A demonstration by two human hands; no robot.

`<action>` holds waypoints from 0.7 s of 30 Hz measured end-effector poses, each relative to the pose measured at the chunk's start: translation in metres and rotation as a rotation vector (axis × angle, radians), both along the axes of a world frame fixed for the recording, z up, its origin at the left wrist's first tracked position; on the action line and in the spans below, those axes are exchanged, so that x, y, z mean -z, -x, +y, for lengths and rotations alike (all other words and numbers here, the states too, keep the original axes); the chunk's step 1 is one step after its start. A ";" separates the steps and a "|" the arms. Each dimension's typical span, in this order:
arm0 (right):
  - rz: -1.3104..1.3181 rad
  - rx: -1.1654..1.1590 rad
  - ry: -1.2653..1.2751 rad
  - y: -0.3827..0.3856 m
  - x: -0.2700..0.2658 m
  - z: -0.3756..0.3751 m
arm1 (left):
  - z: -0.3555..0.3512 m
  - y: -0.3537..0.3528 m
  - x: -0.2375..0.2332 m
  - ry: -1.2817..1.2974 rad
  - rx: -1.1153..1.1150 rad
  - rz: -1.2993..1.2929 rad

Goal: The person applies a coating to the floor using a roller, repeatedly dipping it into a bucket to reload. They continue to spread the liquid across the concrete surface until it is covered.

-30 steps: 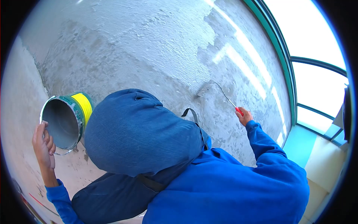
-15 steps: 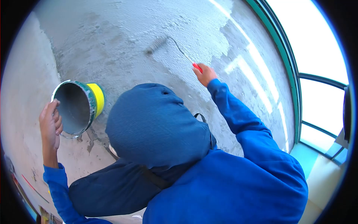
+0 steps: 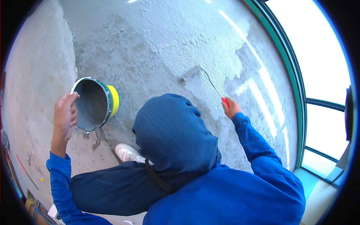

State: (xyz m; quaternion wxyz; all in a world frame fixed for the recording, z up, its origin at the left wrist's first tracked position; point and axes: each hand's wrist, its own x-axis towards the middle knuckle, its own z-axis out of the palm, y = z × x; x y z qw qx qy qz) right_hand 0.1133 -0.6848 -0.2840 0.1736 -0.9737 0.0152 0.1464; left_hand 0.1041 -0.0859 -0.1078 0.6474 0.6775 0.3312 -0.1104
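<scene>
Your left hand [image 3: 65, 116] is on the near rim of the bucket [image 3: 93, 107], which sits tipped on the floor [image 3: 150, 45] to your left. Your shoe [image 3: 127, 152] rests on the floor just behind the bucket, close to your body. Your right hand [image 3: 232, 109] holds the roller [image 3: 191, 74], its head on the floor ahead, right of the bucket and well apart from it. The window frame [image 3: 296, 93] runs along the floor's right edge.

Bright daylight, overexposed window [image 3: 318, 48] at right, fisheye-warped edges, dark corners
</scene>
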 end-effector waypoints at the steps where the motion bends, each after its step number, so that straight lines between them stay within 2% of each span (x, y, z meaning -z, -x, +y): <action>1: 0.031 0.019 -0.003 0.011 -0.013 -0.008 | 0.000 -0.001 0.000 -0.003 0.005 0.002; 5: 0.069 0.071 -0.021 0.031 -0.036 -0.032 | -0.001 0.000 -0.003 0.001 0.018 0.001; 10: -0.046 -0.017 -0.036 -0.014 -0.004 -0.012 | -0.001 0.000 -0.005 0.003 -0.007 0.024; 16: -0.083 -0.144 0.006 -0.133 -0.004 0.115 | 0.005 0.001 0.000 0.028 -0.001 0.026; 21: -0.195 -0.226 -0.010 -0.235 0.020 0.212 | 0.010 0.000 -0.001 0.085 -0.003 0.023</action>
